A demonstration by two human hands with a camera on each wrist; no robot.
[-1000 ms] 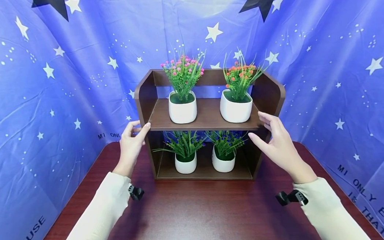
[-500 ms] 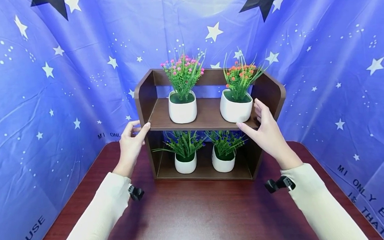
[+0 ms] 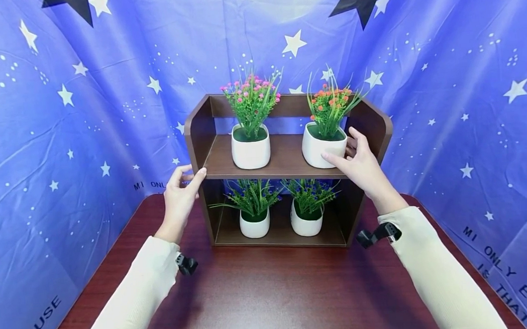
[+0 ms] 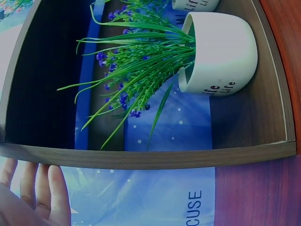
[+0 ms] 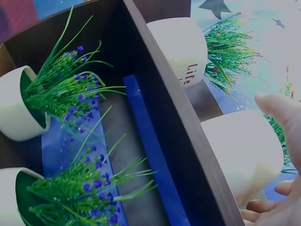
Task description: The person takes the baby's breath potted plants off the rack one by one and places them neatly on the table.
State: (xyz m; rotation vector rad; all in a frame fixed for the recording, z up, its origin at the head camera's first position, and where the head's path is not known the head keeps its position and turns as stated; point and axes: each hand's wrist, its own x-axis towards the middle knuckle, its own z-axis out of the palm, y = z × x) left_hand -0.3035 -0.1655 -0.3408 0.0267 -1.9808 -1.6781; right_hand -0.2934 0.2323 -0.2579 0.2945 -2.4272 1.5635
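Note:
A two-tier dark brown wooden shelf stands on the table. At its left side panel, my left hand holds the shelf, thumb at the front edge and fingers along the outside. My right hand grips the white pot of the orange-flowered plant on the upper tier, its thumb across the front and fingers around the right side. Left of it on the same tier sits a pink-flowered plant in a white pot. Below are two blue-flowered plants, one left and one right.
The shelf rests on a reddish-brown table. A blue star-patterned curtain surrounds the table at the back and both sides. The shelf's right side panel rises close beside my right hand.
My right hand has moved left and up from the shelf's right front edge to the orange-flowered plant's pot, thumb now on its front. My left hand stays at the shelf's left side.

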